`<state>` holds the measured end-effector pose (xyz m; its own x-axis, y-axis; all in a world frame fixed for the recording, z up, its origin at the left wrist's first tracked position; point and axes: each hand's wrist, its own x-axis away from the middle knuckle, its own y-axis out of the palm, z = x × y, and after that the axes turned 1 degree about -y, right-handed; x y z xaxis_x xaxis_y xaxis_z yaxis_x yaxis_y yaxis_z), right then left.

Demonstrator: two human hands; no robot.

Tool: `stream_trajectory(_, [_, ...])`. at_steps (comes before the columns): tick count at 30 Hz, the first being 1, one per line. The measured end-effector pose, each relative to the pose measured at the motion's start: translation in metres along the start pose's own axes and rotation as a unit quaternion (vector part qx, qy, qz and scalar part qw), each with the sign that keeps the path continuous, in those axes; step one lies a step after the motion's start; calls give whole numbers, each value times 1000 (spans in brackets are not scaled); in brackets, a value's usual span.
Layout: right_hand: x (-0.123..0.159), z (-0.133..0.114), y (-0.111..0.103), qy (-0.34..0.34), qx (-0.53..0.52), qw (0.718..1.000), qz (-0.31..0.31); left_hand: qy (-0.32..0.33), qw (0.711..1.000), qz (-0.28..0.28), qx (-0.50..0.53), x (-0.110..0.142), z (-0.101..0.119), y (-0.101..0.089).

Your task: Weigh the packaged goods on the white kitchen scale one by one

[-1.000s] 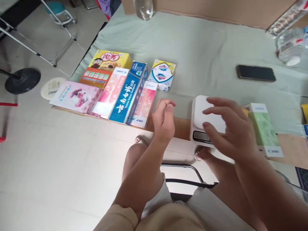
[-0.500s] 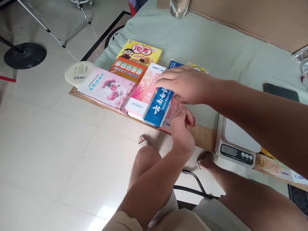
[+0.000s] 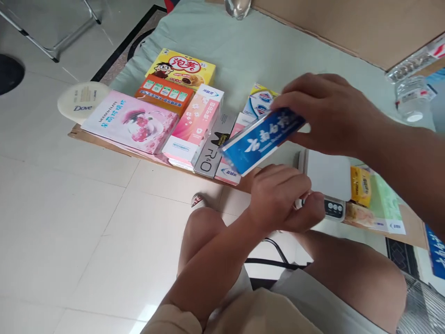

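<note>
My right hand [image 3: 323, 111] grips the upper end of a blue toothpaste box [image 3: 262, 141] with Chinese lettering, held tilted above the row of boxes. Below it, my left hand [image 3: 281, 197] is loosely curled, with nothing visible in it, in front of a digital scale [image 3: 328, 176]. Under the raised box lie a grey box [image 3: 210, 155] marked R&O and a pink-and-white box [image 3: 227, 172], partly covered from view. A second pink box [image 3: 196, 123] stands to their left. Behind the raised box is a yellow-and-white box [image 3: 260, 99].
Further left lie a pink picture box [image 3: 132, 123], an orange box [image 3: 165, 95], a yellow snack box [image 3: 182, 67] and a white Dove packet [image 3: 83, 102]. A yellow packet [image 3: 360, 185] sits beside the scale. Plastic bottles [image 3: 413, 99] stand at the right.
The toothpaste box has been lifted from the row and moved right in my right hand, uncovering the grey box. My left hand has moved right, toward the scale. The view has shifted right.
</note>
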<state>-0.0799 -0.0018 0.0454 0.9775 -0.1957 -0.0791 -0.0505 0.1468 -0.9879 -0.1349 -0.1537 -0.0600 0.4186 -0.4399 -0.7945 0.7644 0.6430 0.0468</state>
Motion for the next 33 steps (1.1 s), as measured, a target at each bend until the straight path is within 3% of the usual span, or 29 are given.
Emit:
stream_trajectory(3, [68,21,-1,84,-11,995,54,29,999,24,-4,0,0,7])
stream_trajectory(8, [150,54,21,188,-27,982,21,24,999,29,-11,2,-4,24])
stream_trajectory(11, [169,66,38,187,-72,980,-15,-79,997,11,-13,8,-13,37])
stream_trajectory(14, [174,71,49,161,-124,978,-43,-191,980,-52,-16,15,-24,52])
stream_trajectory(19, [181,72,46,137,-145,980,-24,-263,951,-160,33,17,-27,68])
stream_trajectory(21, [191,64,39,166,-134,977,14,-290,940,-174,47,13,-24,69])
stream_trajectory(23, [204,46,37,246,-119,957,98,-332,925,-177,58,8,-21,68])
stream_trajectory(25, [218,20,44,339,-131,904,224,-394,899,-178,65,2,-19,66])
stream_trajectory(26, [224,6,50,372,-158,861,310,-428,884,-178,66,-1,-19,65])
stream_trajectory(27, [228,-8,58,393,-179,827,361,-459,868,-177,63,-4,-19,64])
stream_trajectory(28, [231,-20,66,387,-169,812,404,-486,854,-179,56,-6,-19,63])
stream_trajectory(33, [230,-47,88,329,-127,839,414,-559,791,-247,-5,-14,-20,54])
